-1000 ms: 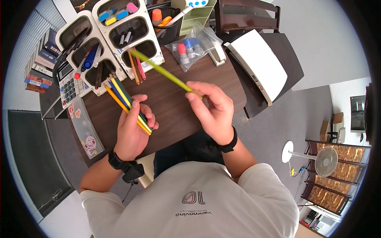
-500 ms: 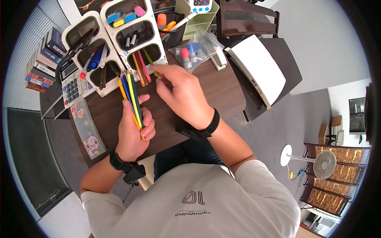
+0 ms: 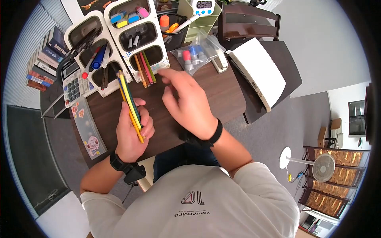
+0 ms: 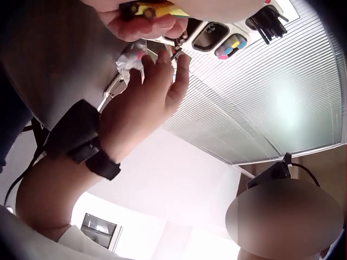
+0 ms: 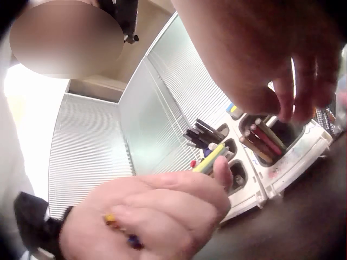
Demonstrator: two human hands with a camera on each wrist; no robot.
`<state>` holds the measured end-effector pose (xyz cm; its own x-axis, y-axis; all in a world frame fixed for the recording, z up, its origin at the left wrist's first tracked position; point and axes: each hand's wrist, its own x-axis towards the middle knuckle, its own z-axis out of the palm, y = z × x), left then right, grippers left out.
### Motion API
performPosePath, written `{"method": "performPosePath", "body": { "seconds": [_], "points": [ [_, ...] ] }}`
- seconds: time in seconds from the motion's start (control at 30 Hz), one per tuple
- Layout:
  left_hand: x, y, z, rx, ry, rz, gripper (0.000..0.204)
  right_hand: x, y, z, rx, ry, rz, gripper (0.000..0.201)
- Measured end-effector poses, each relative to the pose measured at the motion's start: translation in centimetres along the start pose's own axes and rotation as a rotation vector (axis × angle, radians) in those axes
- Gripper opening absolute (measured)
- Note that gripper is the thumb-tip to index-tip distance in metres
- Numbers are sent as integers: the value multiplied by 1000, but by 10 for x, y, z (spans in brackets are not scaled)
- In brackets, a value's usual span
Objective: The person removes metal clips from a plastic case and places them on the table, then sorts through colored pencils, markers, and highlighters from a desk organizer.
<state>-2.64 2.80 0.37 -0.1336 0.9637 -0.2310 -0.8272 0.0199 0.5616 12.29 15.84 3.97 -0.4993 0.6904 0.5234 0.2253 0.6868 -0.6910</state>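
Note:
In the head view my left hand [image 3: 133,133] grips a small bundle of coloured pencils [image 3: 129,99], with yellow, orange-yellow and dark green ones showing. They slant up and away, toward the white organizer [image 3: 163,65]. Their back ends poke out of the curled fist in the right wrist view. Just in front of the organizer's near right compartment hovers my right hand [image 3: 185,103], fingers loosely bent and nothing in them. Inside that compartment lean a green pencil [image 3: 149,68], a red pencil [image 3: 147,66] and brownish ones, ends sticking out over the front.
Other compartments hold highlighters [image 3: 133,17], black markers [image 3: 136,41] and pens [image 3: 97,59]. Right of the organizer stand a black mesh cup [image 3: 173,41] and a clear bag [image 3: 196,53] of bottles, beside a white stapler [image 3: 219,63]. A calculator [image 3: 73,89] and a stickered case [image 3: 88,133] lie left.
My right hand carried the green pencil leftward into the near right compartment and let it go, then drew back slightly. The left hand's pencils have tilted more upright.

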Motion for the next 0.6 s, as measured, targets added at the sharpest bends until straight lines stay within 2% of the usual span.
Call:
{"method": "performPosePath", "body": {
  "seconds": [0.03, 0.1, 0.17, 0.2, 0.33, 0.53, 0.6],
  "points": [
    [1, -3, 1, -4, 5, 0, 50, -8, -4, -4, 52, 34, 9, 27],
    [4, -9, 4, -5, 40, 142, 43, -28, -15, -8, 156, -89, 95, 14],
    [5, -13, 1, 24, 55, 175, 38, -47, -18, -1, 184, -202, 107, 21],
    [5, -14, 1, 51, 65, 211, 34, -54, -20, 2, 160, -205, 149, 28],
    [4, -14, 2, 52, 142, 198, 29, -61, -7, 12, 148, -147, 205, 32],
    [5, -17, 1, 36, 141, 163, 29, -63, -1, 13, 256, -74, 179, 30],
    [6, -18, -1, 89, 193, 186, 28, -66, -9, 10, 207, -64, 135, 29]
  ]
}}
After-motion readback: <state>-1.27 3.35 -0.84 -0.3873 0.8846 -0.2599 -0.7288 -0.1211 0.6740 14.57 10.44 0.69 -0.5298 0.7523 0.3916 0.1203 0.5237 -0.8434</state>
